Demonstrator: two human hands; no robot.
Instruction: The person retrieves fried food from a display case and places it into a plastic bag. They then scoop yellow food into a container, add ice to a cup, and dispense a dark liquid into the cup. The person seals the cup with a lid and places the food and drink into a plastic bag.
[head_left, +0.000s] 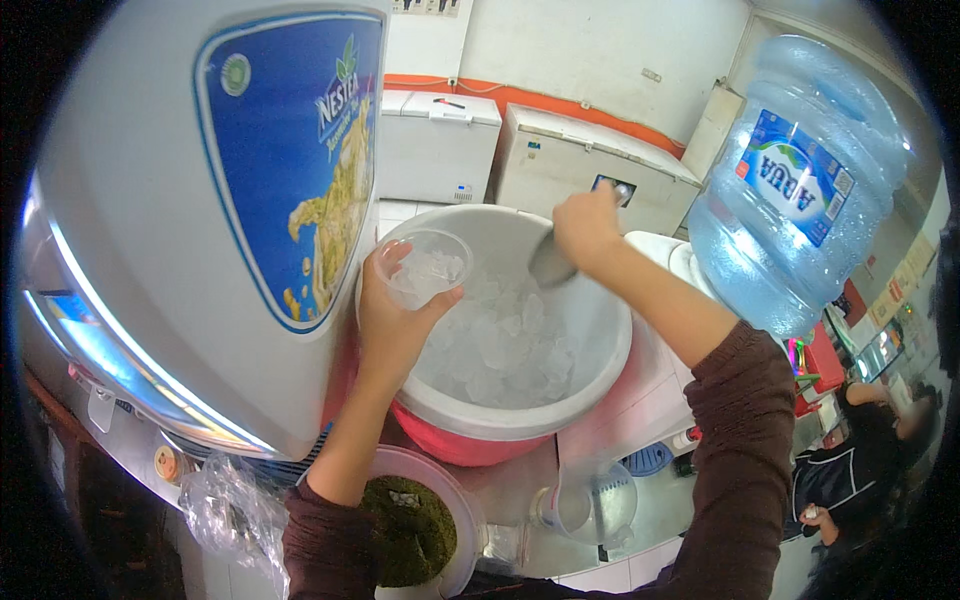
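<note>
My left hand (401, 315) grips a clear plastic cup (426, 266) partly filled with ice, held over the left rim of a large round ice cooler (592, 382). This cooler is white inside and red outside. Loose ice pieces (510, 345) cover its bottom. My right hand (589, 229) is closed around the handle of a metal scoop (553, 262) above the cooler's far right side. The scoop's bowl hangs down towards the inner wall, and I cannot tell whether it carries ice.
A Nestea drink dispenser (172, 187) towers at left; an inverted Aqua water bottle (795, 187) stands at right. Nearer me are a tub of green powder (412, 532), a clear measuring jug (589, 502) and a plastic bag (232, 517). Chest freezers (585, 154) line the wall. Another person (847, 465) is at right.
</note>
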